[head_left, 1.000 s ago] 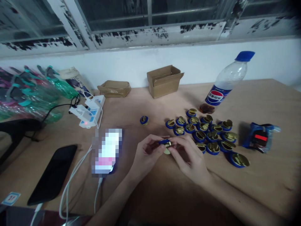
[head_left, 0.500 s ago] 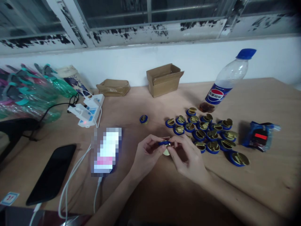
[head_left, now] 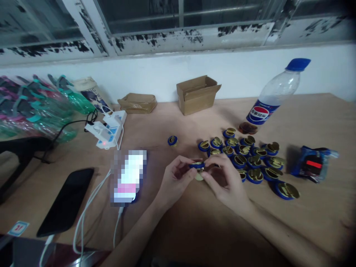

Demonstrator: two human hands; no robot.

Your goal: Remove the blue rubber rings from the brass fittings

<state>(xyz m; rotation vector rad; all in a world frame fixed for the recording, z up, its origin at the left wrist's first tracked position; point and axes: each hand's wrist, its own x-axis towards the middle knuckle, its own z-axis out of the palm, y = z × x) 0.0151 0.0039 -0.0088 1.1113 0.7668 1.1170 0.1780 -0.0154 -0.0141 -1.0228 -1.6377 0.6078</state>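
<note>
Between my hands is a small round blue-and-gold piece [head_left: 197, 165], held above the table with a gold disc hanging below its blue rim. My left hand [head_left: 178, 178] is closed, pinching the left side of it between thumb and fingers. The thumb and index finger of my right hand [head_left: 226, 181] close on its right edge, by the gold part. Several similar pieces with gold flaps, among them a larger-looking one [head_left: 287, 190], lie grouped to the right, partly hidden behind my right hand. A single piece [head_left: 172, 140] lies apart beyond my left hand.
Left of my hands lie a lit phone [head_left: 130, 174], a dark phone [head_left: 66, 202] and white cables running to a power strip [head_left: 111, 129]. An open cardboard box [head_left: 197, 98] and a flatter carton [head_left: 137, 103] stand by the wall. Rightward are a cola bottle [head_left: 263, 111] and blue packet [head_left: 314, 163].
The view has shifted slightly, so the table's things appear a little further right. My right fingers have moved slightly outward along the piece's edge; my left hand keeps its pinch.
</note>
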